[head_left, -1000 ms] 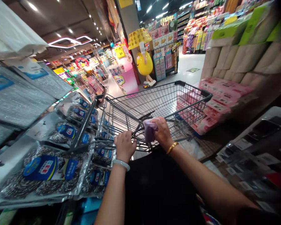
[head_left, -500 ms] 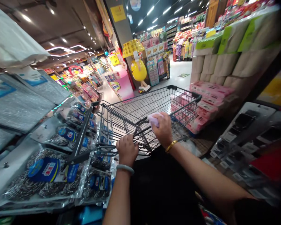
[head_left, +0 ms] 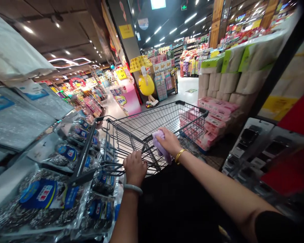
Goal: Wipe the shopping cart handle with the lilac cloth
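A dark wire shopping cart point(head_left: 164, 116) stands in front of me, tilted in view, with its handle bar point(head_left: 84, 153) toward the left. My left hand point(head_left: 135, 167), with a pale bangle at the wrist, is closed around the cart's wire edge. In my right hand point(head_left: 170, 141), above a gold bracelet, a lilac cloth point(head_left: 159, 143) is gripped; its lower end hangs down. The cloth lies against the cart's near wire frame. Part of the frame behind both hands is hidden.
Bagged steel wool scrubbers point(head_left: 49, 194) hang close on the left. Paper rolls point(head_left: 229, 82) and pink packages point(head_left: 212, 113) are stacked at the right. Blister-packed goods point(head_left: 250, 138) hang nearer on the right. A yellow figure point(head_left: 146, 84) stands beside a pink display stand point(head_left: 129, 101) ahead.
My right hand has shifted slightly left and down along the cart's frame, and more of the lilac cloth now hangs out. My left hand keeps its hold on the cart.
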Motion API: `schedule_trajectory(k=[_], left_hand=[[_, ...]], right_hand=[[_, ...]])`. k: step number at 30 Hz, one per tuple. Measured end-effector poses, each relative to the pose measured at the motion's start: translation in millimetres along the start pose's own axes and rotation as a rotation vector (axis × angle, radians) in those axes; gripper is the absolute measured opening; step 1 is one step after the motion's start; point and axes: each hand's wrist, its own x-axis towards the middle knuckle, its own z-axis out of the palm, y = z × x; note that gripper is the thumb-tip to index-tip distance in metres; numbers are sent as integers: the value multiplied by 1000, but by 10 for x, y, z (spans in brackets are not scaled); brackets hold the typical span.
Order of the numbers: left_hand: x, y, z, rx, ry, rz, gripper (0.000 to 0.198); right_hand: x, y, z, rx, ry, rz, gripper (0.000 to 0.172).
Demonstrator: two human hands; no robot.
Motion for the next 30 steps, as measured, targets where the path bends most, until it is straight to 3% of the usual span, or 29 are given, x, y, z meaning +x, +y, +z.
schedule_trajectory(k=[7,12,15,18,23,26,30], left_hand=[[9,21,0,-2,4,-4,34],[-21,5,33,-5,6,-50,33],[-9,0,9,-48,-52,-76,32],[146,49,-103,-119,-103,-118,31],[654,231,-289,-311,-83,-77,44],[849,339,-221,-228,-121,-82,51],[868,447,-61,-91,-327,-104,67]], right_hand=[[200,-155,74,-280,-135,-180,29],[168,-92,133,-289,-222,-359,37],[190,13,137,-276,-288,-462,46],[247,77,170,-256,-305,-407,48],[338,133,213,-35,-187,-255,47],[421,196,149,92,-126,-173,47],[378,229,65,-63,-51,-186,37]])
